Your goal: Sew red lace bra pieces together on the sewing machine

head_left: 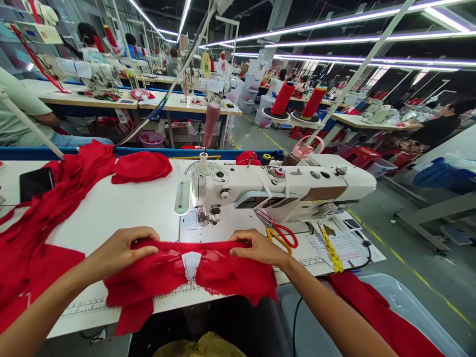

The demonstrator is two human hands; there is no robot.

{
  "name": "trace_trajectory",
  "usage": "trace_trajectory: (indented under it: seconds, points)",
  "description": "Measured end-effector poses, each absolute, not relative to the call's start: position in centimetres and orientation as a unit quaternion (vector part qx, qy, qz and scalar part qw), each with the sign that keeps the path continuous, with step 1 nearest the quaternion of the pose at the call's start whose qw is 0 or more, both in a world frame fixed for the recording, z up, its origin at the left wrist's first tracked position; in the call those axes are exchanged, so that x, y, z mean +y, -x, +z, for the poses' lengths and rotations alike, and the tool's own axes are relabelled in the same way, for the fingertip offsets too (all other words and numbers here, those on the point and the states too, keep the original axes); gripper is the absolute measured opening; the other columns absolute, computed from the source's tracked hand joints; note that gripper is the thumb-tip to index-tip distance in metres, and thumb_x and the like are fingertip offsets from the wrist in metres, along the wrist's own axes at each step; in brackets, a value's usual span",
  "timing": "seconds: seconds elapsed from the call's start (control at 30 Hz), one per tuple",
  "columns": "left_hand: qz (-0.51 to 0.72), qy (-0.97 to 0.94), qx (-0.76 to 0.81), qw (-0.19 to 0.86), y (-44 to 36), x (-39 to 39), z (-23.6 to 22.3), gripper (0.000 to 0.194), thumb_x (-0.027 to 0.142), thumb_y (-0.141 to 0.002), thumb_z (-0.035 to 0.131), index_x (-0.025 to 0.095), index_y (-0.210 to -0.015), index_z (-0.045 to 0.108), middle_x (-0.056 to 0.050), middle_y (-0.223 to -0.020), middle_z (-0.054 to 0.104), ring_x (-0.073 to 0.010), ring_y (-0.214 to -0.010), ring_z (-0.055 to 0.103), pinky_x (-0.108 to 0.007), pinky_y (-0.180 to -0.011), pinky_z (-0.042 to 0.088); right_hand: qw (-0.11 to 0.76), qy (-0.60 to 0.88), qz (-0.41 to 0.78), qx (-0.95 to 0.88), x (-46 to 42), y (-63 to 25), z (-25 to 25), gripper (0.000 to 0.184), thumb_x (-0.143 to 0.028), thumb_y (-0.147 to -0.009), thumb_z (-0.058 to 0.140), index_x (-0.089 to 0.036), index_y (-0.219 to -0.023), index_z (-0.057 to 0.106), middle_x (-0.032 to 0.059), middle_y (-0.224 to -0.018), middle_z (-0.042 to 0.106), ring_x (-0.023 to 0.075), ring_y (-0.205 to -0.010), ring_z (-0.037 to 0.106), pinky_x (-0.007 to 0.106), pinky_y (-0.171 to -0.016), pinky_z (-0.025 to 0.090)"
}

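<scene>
A red garment piece (pixel 238 272) with a white patch at its middle is stretched between my hands over the table's front edge. My left hand (pixel 124 250) pinches the left part of its upper edge between thumb and fingers. At the right part of the same edge, my right hand (pixel 260 248) grips it in a similar pinch. Just beyond the cloth stands a white sewing machine (pixel 297 188), its needle area (pixel 203 215) behind the stretched edge. Two pairs of scissors, one red-handled (pixel 286 233) and one orange-handled (pixel 277 240), lie under the machine arm.
Heaped red fabric (pixel 55 208) and a black phone (pixel 36 184) cover the table's left side. On the right lie a yellow tape measure (pixel 332 253) and papers (pixel 349 248). A clear plastic bin (pixel 405 297) with red cloth stands at lower right. Other people sit at machines beyond.
</scene>
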State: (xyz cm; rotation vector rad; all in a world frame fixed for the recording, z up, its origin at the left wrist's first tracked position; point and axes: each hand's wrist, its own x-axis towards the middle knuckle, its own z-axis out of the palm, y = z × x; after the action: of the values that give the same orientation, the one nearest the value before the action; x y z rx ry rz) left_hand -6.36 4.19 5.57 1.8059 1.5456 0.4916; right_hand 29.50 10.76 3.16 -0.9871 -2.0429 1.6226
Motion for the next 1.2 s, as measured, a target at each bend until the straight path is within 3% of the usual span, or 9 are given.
trace_trajectory:
  seconds: [0.37, 0.57, 0.7, 0.9, 1.03, 1.2]
  points:
    - [0.182, -0.678, 0.574, 0.422, 7.9, 4.9, 4.3, 0.028, 0.050, -0.088, 0.058, 0.023, -0.085, 0.065, 0.001, -0.084, 0.066, -0.0184, -0.081, 0.060, -0.024, -0.074, 0.047, 0.167, 0.363, 0.625, -0.671, 11.7, -29.6, 2.5, 0.048, -0.059, -0.065, 0.082, -0.015, -0.081, 0.069, 0.0002, -0.078, 0.063, 0.0148, -0.074, 0.055, 0.025, -0.066, 0.044]
    - [0.206, -0.670, 0.569, 0.431, 7.5, 4.5, 5.2, 0.021, 0.040, -0.078, 0.064, 0.020, -0.080, 0.060, 0.002, -0.077, 0.058, -0.0162, -0.076, 0.052, -0.026, -0.072, 0.044, 0.151, 0.382, 0.598, -0.688, 11.2, -29.8, 2.8, 0.035, -0.049, -0.073, 0.078, -0.017, -0.081, 0.069, -0.0006, -0.078, 0.061, 0.0158, -0.075, 0.053, 0.025, -0.067, 0.043]
    - [0.216, -0.650, 0.585, 0.433, 7.3, 4.1, 5.2, 0.016, 0.033, -0.075, 0.064, 0.019, -0.079, 0.058, 0.002, -0.080, 0.059, -0.0163, -0.079, 0.053, -0.026, -0.075, 0.045, 0.124, 0.382, 0.640, -0.655, 11.4, -29.9, 2.2, 0.033, -0.048, -0.074, 0.078, -0.017, -0.082, 0.067, -0.0004, -0.080, 0.061, 0.0161, -0.075, 0.055, 0.025, -0.067, 0.043]
    - [0.210, -0.651, 0.575, 0.449, 7.5, 3.4, 5.5, 0.019, 0.037, -0.076, 0.065, 0.020, -0.081, 0.058, 0.001, -0.081, 0.059, -0.0168, -0.077, 0.054, -0.027, -0.073, 0.046, 0.118, 0.375, 0.657, -0.644, 11.1, -29.9, 2.5, 0.036, -0.049, -0.072, 0.080, -0.017, -0.084, 0.069, 0.0006, -0.083, 0.063, 0.0167, -0.077, 0.057, 0.026, -0.068, 0.046]
    - [0.195, -0.666, 0.565, 0.447, 7.8, 3.0, 6.3, 0.020, 0.039, -0.082, 0.059, 0.020, -0.085, 0.061, 0.000, -0.084, 0.062, -0.0169, -0.080, 0.055, -0.027, -0.074, 0.045, 0.114, 0.384, 0.622, -0.672, 10.6, -29.9, 3.5, 0.041, -0.057, -0.076, 0.074, -0.018, -0.088, 0.070, 0.0039, -0.089, 0.067, 0.0204, -0.083, 0.060, 0.029, -0.072, 0.049]
    - [0.165, -0.694, 0.574, 0.402, 7.5, 2.2, 6.5, 0.031, 0.041, -0.091, 0.048, 0.019, -0.069, 0.052, 0.002, -0.070, 0.052, -0.0142, -0.068, 0.046, -0.025, -0.064, 0.038, 0.134, 0.398, 0.597, -0.683, 10.5, -29.9, 4.1, 0.043, -0.061, -0.079, 0.070, -0.018, -0.087, 0.069, 0.0055, -0.092, 0.069, 0.0219, -0.083, 0.063, 0.030, -0.071, 0.051]
